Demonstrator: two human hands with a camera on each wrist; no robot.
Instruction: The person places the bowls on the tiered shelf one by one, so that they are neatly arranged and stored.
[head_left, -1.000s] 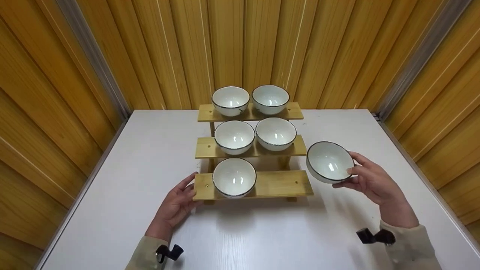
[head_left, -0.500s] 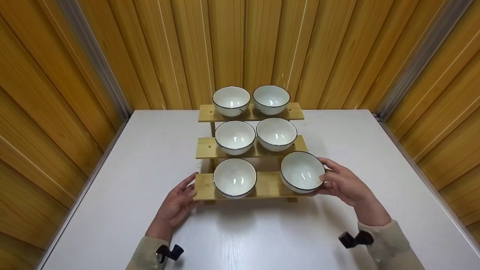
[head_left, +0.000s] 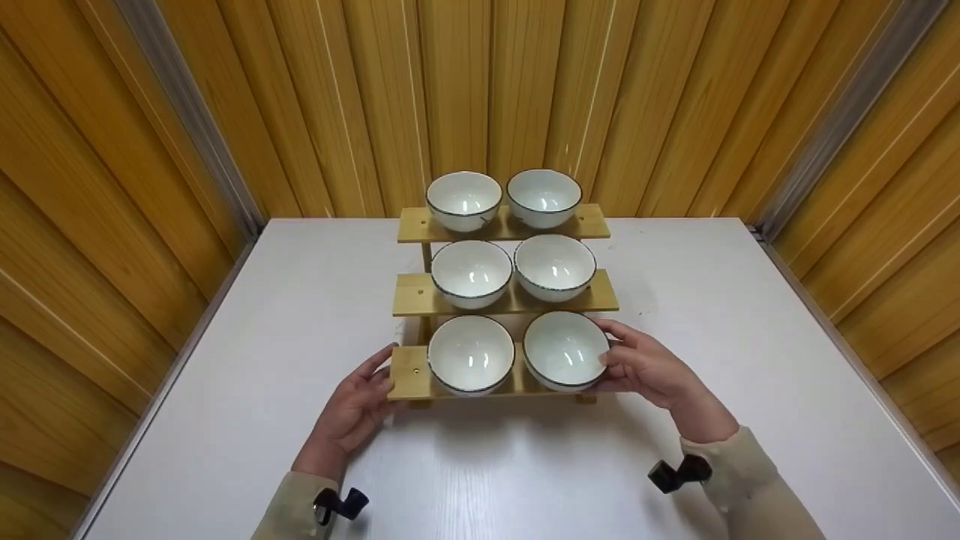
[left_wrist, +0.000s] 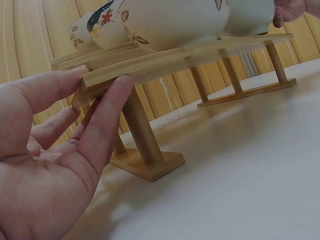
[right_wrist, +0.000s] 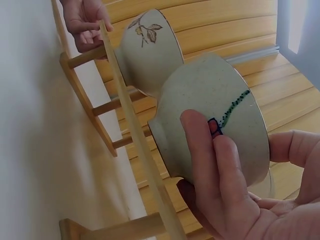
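A three-tier wooden shelf rack (head_left: 405, 382) carries white bowls with dark rims, two per step. My left hand (head_left: 354, 409) grips the left end of the lowest board (left_wrist: 150, 67), fingers and thumb around its corner. At the right of that same step, my right hand (head_left: 649, 367) holds a bowl (head_left: 566, 351), thumb at the rim and fingers along its outside. In the right wrist view this bowl (right_wrist: 215, 90) shows a painted green and red mark; its foot is at the board, but whether it touches cannot be told. Left of it sits another bowl (head_left: 471, 355).
Two bowls stand on the middle step, including a right one (head_left: 555, 268). Two more are on the top step, including a left one (head_left: 463, 201). The rack stands on a white table (head_left: 315, 300). Wood-patterned panels (head_left: 525, 90) enclose the back and sides.
My right hand has carried its bowl leftward from beside the rack to the lowest step, beside the bowl there. The left hand stays at the board's end.
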